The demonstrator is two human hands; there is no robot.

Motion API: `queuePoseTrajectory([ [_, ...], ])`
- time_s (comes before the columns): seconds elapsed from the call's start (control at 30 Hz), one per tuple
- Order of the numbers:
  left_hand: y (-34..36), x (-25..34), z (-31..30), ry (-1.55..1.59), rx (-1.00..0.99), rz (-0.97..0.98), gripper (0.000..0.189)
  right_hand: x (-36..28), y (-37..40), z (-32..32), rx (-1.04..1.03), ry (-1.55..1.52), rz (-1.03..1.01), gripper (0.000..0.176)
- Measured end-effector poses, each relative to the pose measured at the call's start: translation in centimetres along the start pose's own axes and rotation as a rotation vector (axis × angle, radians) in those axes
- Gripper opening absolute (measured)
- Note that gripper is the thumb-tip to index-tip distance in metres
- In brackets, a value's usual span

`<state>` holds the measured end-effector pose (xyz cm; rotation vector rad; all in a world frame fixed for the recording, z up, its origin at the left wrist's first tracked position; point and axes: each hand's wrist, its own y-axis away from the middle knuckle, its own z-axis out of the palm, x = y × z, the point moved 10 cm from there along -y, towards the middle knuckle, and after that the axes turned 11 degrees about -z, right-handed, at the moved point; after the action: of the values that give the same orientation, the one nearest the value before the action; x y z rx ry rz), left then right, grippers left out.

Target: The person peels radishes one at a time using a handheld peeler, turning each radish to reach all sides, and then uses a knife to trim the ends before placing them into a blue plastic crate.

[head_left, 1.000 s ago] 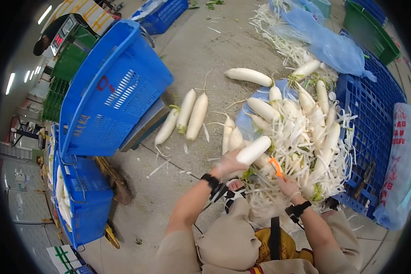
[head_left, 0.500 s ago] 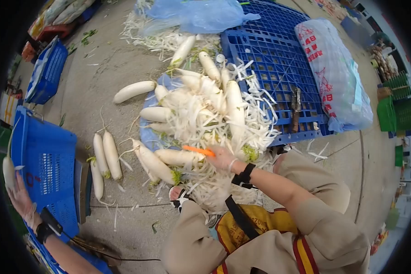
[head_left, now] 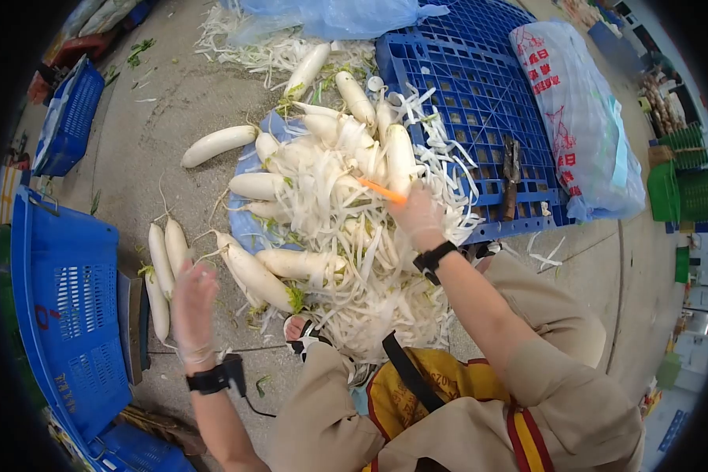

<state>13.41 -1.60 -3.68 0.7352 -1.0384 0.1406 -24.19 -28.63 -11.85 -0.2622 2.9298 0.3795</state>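
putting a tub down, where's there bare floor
Bare grey concrete floor lies between the upper blue plastic crate and the leftmost long white radish of the white peel heap; also between red-printed white plastic sack and beige trouser knee. Crowded: the heap itself.

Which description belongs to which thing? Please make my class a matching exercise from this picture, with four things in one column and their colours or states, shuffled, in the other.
Column one
1. Left hand
2. Right hand
3. Pallet
4. Peelings

Column two
A. Blue, with a grid of openings
B. Thin, whitish strips lying in a heap
C. Open and holding nothing
D. Gripping an orange tool

Right pairs: 1-C, 2-D, 3-A, 4-B
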Motion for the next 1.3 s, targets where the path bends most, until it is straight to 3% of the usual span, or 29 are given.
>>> queuePoseTrajectory([
  [0.03,-0.5,-1.3,2.2,-0.015,-0.019,-0.049,0.056,-0.2,0.4,-0.7,0.154,0.011,-0.068,0.065],
  [0.17,-0.8,-5.7,8.5,-0.09,-0.108,-0.206,0.053,-1.0,1.4,-1.2,0.179,0.008,-0.062,0.066],
  [0.23,-1.3,-7.5,9.8,-0.072,-0.143,-0.241,0.053,-0.8,1.3,-0.3,-0.04,-0.137,0.023,0.066],
  [0.33,-1.5,-9.5,11.4,-0.029,-0.199,-0.302,0.053,0.3,0.9,0.7,-0.095,-0.256,0.178,0.07],
  [0.4,-1.2,-10.1,12.2,-0.12,-0.215,-0.321,0.052,1.2,0.7,1.3,-0.075,-0.284,0.212,0.073],
  [0.5,-0.5,-9.7,12.4,-0.219,-0.169,-0.337,0.051,0.9,-0.2,3.4,0.01,-0.536,0.12,0.062],
  [0.53,-0.3,-9.9,12.2,-0.218,-0.157,-0.339,0.051,-1.7,0.5,6.3,-0.147,-1.217,0.126,0.054],
  [0.57,-0.2,-8.6,12.1,-0.289,-0.125,-0.174,0.05,-5.2,1.7,7.6,-0.32,-1.897,0.136,0.046],
  [0.6,0.2,-7.2,12.2,-0.362,-0.092,-0.009,0.049,-5.8,2.7,7.9,-0.337,-1.901,0.14,0.046],
  [0.63,1.4,-4.9,12.2,-0.386,0.023,0.133,0.049,-9.0,5.1,6.7,-0.584,-2.164,0.066,0.04],
  [0.67,2.0,-4.0,12.1,-0.395,0.038,0.127,0.049,-11.7,7.8,4.8,-0.848,-2.414,-0.016,0.034],
  [0.7,3.7,-0.8,13.0,-0.651,0.088,0.405,0.051,-11.4,9.6,5.2,-0.591,-2.212,0.429,0.035],
  [0.73,5.9,1.4,14.3,-0.907,0.134,0.684,0.053,-12.6,10.8,5.4,-0.611,-2.215,0.435,0.035],
  [0.8,6.7,1.7,14.6,-0.998,0.057,0.737,0.06,-16.2,13.9,6.0,-0.879,-2.291,0.517,0.037],
  [0.87,6.1,-0.4,15.9,-1.126,-0.137,0.616,0.063,-19.1,16.4,5.3,-0.914,-2.259,0.554,0.042],
  [0.93,5.5,-0.9,15.5,-1.11,-0.113,0.59,0.06,-20.7,18.5,5.6,-0.936,-2.079,0.633,0.043],
  [1.0,3.8,-3.2,13.6,-0.92,-0.168,0.272,0.06,-20.4,18.7,10.5,-1.059,-2.094,0.53,0.041],
  [1.03,4.0,-3.5,13.5,-0.99,-0.227,0.392,0.059,-22.5,19.7,10.1,-1.484,-2.295,0.291,0.042],
  [1.07,3.8,-4.5,12.8,-0.991,-0.228,0.386,0.059,-23.0,21.1,7.4,-1.922,-2.43,-0.013,0.043],
  [1.1,2.8,-6.0,10.3,-0.824,-0.113,0.198,0.058,-22.8,20.8,6.7,-1.922,-2.43,-0.009,0.043],
  [1.13,2.0,-7.8,7.9,-0.651,0.001,0.013,0.057,-21.8,20.5,9.1,-1.623,-1.883,-0.095,0.046],
  [1.17,1.4,-8.4,7.4,-0.65,0.003,0.012,0.057,-19.3,18.3,10.6,-1.297,-1.352,-0.157,0.048],
  [1.2,0.8,-8.4,6.0,-0.477,0.073,0.046,0.057,-19.2,17.7,9.9,-1.298,-1.352,-0.158,0.048],
  [1.27,-0.2,-8.9,4.0,-0.303,0.143,0.079,0.057,-16.3,12.4,8.1,-0.786,-0.644,-0.449,0.051],
  [1.3,-0.7,-9.9,2.4,-0.122,0.207,0.028,0.058,-14.6,10.7,7.9,-0.662,-0.542,-0.421,0.051],
])
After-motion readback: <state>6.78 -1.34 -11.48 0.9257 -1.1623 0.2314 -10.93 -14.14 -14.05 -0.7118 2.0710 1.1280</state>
